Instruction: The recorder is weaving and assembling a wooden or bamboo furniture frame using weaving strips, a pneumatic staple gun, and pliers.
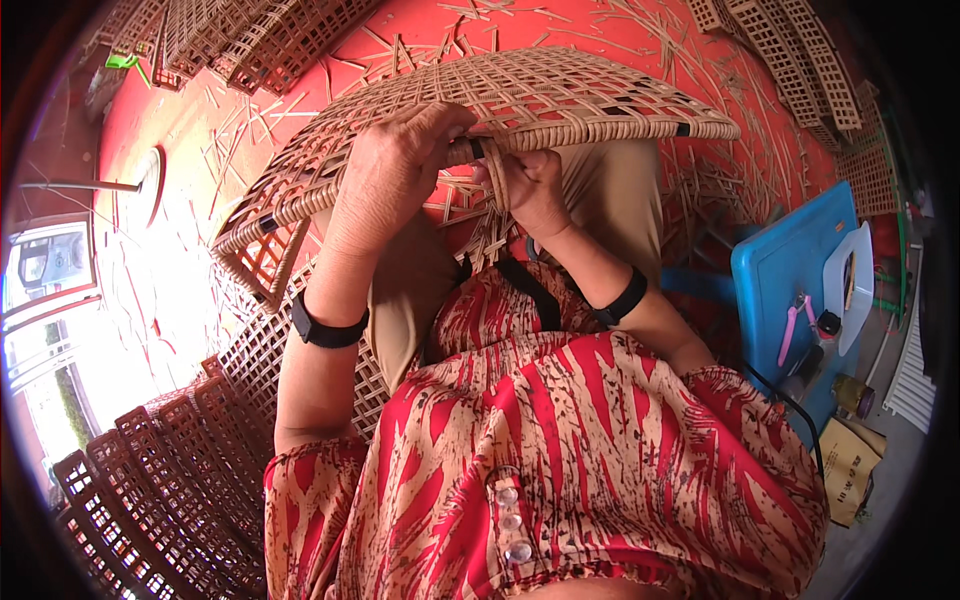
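A curved woven rattan panel point(570, 90) with an openwork lattice lies across my lap, its thick wrapped rim toward me. My left hand point(395, 165) is closed over this rim, left of the middle, with the fingertips bent down near a dark section of it. Just to the right, my right hand point(535, 190) comes up from below the rim. Between its thumb and fingers runs a tan rattan strip point(498, 178), which loops down from the rim. The undersides of the fingers and the strip's far end are partly hidden.
Stacked woven panels stand at the lower left point(170, 460), the upper left point(250, 50) and the upper right point(800, 70). Cut strips litter the red floor point(620, 25). A blue stool point(790, 250) on the right bears a white tray point(855, 285) and a pink-handled tool point(790, 330).
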Motion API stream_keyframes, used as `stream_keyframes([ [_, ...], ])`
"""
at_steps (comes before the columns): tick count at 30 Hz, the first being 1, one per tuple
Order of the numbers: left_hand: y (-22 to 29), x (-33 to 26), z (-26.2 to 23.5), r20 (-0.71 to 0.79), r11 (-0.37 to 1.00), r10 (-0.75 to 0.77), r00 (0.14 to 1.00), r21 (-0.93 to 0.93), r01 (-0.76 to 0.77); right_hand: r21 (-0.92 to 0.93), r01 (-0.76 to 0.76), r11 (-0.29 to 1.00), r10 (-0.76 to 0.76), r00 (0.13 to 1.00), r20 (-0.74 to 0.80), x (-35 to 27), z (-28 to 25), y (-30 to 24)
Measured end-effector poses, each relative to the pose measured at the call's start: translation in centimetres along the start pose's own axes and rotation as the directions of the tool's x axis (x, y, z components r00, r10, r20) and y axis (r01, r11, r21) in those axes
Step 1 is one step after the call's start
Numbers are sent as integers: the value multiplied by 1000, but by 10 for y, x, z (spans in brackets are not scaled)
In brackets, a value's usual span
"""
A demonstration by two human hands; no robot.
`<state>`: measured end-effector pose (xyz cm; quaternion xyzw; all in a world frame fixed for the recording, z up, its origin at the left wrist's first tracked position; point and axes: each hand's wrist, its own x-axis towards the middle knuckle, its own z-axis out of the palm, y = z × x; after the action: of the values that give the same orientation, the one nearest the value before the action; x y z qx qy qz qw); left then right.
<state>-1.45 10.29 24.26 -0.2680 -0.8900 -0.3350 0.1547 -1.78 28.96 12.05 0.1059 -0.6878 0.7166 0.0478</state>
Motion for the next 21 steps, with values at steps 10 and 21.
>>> stream_keyframes([
  [10, 2, 0, 0, -3, 1000, -4, 1000, 9, 4, -104, 100, 990, -99, 995, 17, -1, 4, -14],
  [21, 0, 0, 0, 4, 1000, -17, 1000, 15, 17, -98, 50, 994, -44, 997, 69, -7, 5, -31],
])
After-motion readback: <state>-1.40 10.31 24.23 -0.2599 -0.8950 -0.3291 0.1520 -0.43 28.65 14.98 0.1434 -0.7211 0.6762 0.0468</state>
